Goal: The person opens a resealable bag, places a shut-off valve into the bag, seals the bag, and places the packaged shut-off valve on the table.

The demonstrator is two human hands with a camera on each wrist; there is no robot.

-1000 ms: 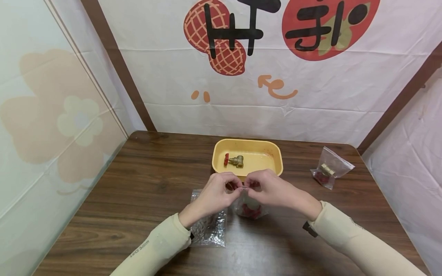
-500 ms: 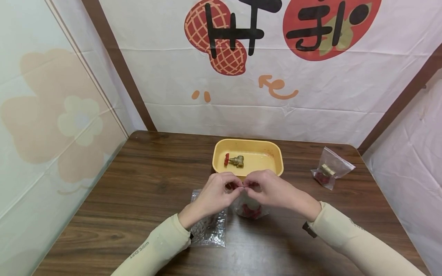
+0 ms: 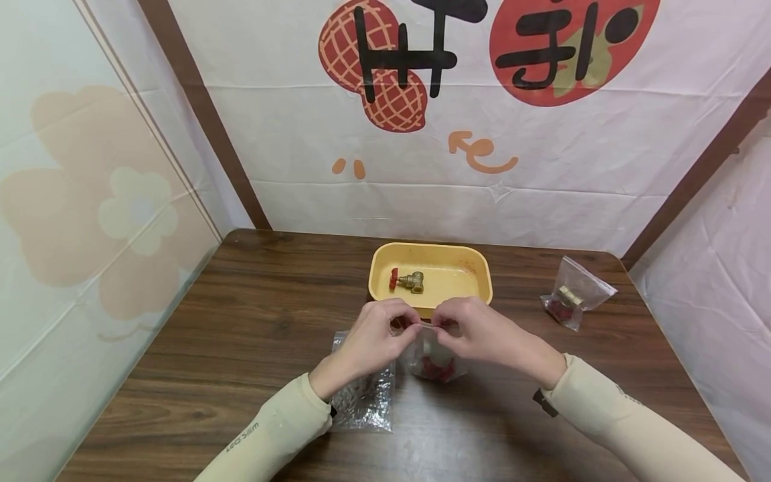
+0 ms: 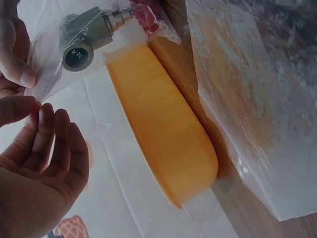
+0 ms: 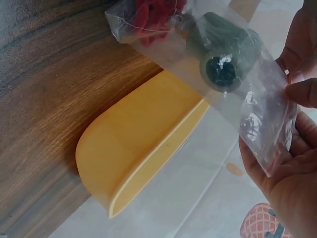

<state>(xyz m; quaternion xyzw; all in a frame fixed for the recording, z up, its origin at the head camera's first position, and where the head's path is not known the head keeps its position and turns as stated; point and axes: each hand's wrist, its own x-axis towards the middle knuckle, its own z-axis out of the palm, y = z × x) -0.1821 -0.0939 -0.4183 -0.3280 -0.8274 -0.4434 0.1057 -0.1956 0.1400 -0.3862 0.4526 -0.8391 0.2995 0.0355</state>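
Observation:
Between both hands hangs a clear zip bag (image 3: 438,365) with a gate valve inside, its red handwheel (image 3: 438,370) at the bottom. The left hand (image 3: 378,340) pinches the bag's top edge between thumb and fingers. The right hand (image 3: 477,329) pinches the same edge a little to the right. In the left wrist view the valve's greenish metal body (image 4: 89,32) shows through the plastic. The right wrist view shows the creased upper plastic of the bag (image 5: 252,119) at the fingers.
Behind the hands stands a yellow tray (image 3: 448,249) holding a loose brass valve (image 3: 413,282) with a red handwheel. Clear plastic bags (image 3: 376,402) lie near the left forearm. Another bagged valve (image 3: 563,301) sits at the right of the wooden table (image 3: 271,301).
The fingertips of the two hands were close together and now stand slightly apart along the bag's top edge. The right hand has shifted a little to the right.

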